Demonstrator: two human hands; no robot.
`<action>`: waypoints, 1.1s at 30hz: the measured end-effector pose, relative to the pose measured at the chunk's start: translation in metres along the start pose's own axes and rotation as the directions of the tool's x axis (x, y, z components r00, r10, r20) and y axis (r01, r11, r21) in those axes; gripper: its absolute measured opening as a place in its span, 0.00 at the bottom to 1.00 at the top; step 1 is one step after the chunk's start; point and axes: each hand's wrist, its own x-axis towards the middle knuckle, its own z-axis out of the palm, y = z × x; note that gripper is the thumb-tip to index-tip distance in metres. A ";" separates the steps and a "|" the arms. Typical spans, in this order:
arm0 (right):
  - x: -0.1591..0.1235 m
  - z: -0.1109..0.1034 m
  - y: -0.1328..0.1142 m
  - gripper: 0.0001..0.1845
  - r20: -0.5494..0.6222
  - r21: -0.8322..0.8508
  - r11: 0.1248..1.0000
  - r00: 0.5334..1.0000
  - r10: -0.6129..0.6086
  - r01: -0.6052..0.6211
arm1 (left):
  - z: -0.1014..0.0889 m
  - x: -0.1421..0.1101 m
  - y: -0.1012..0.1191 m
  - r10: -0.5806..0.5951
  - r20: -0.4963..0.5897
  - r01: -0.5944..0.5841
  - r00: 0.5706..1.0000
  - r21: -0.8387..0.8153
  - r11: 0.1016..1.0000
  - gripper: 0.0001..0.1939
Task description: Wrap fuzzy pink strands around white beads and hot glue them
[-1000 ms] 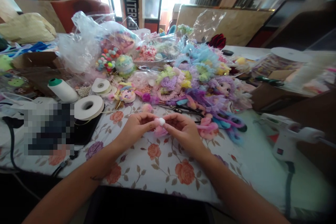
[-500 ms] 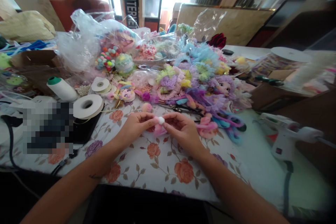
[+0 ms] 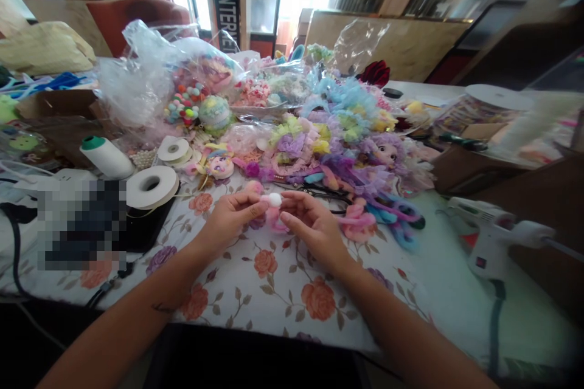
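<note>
Between my hands is a small white pom-pom (image 3: 275, 199) on top of a pink fuzzy piece (image 3: 276, 220) that looks like bent chenille stem. My left hand (image 3: 235, 217) pinches the pink piece at its left side with thumb and forefinger. On the other side, my right hand (image 3: 314, 228) has its thumb and forefinger parted, the fingertips close beside the pom-pom. Just behind them lies a pink-and-peach fuzzy ball (image 3: 253, 188). Black-handled scissors (image 3: 331, 196) lie behind my right hand, partly hidden, near a pink fuzzy coil (image 3: 360, 225).
A doll face (image 3: 219, 165), ribbon spools (image 3: 152, 187) and a thread cone (image 3: 106, 157) sit at the left. Colourful tulle and fuzzy stems (image 3: 347, 103) pile up at the back. A glue gun (image 3: 495, 234) stands at the right by a cardboard box (image 3: 474, 167). Flowered cloth (image 3: 237, 279) covers the table.
My right thumb and forefinger have parted from around the pom-pom. The pom-pom has shifted slightly left and up, and more of the pink piece shows.
</note>
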 end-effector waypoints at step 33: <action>-0.090 -0.173 0.007 0.16 -0.708 -0.648 0.413 0.305 -0.637 -0.640 | -0.009 0.007 0.010 -0.228 -0.044 0.184 0.973 -0.455 0.871 0.07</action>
